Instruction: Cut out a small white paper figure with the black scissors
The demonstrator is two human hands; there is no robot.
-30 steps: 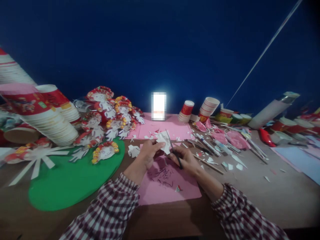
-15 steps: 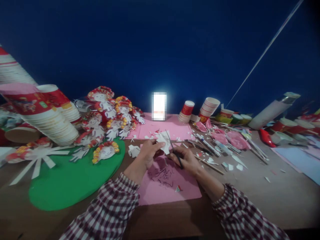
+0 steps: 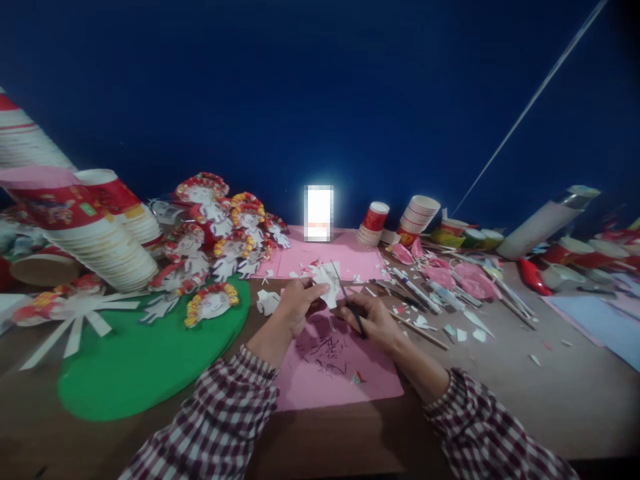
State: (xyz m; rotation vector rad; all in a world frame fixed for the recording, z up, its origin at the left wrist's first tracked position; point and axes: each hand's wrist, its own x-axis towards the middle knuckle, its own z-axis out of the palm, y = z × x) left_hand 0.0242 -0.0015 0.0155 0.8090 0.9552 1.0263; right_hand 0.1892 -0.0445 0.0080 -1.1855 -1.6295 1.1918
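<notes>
Between thumb and fingers, my left hand [image 3: 300,305] grips a white paper cutout [image 3: 327,275] in front of me. My right hand [image 3: 374,321] is closed around the dark handles of a pair of scissors [image 3: 354,313], whose blades point away from me along the cutout's right side. Whether the blades are biting into the paper I cannot tell. Below both hands lies a pink sheet [image 3: 345,377] with dark scribbled strokes and a small red and green scrap. Another white paper piece [image 3: 269,302] rests just left of my left hand.
Decorated paper figures [image 3: 200,207] and a green oval sheet [image 3: 145,367] are on the left, beside leaning stacks of paper cups [image 3: 100,240]. A bright phone-shaped screen [image 3: 319,212] stands at the back. Pens [image 3: 415,287], paper scraps [image 3: 479,335] and a thin stick [image 3: 420,329] lie on the right.
Almost nothing differs. Both hands keep their places, with the cutout and scissors shifted only very slightly.
</notes>
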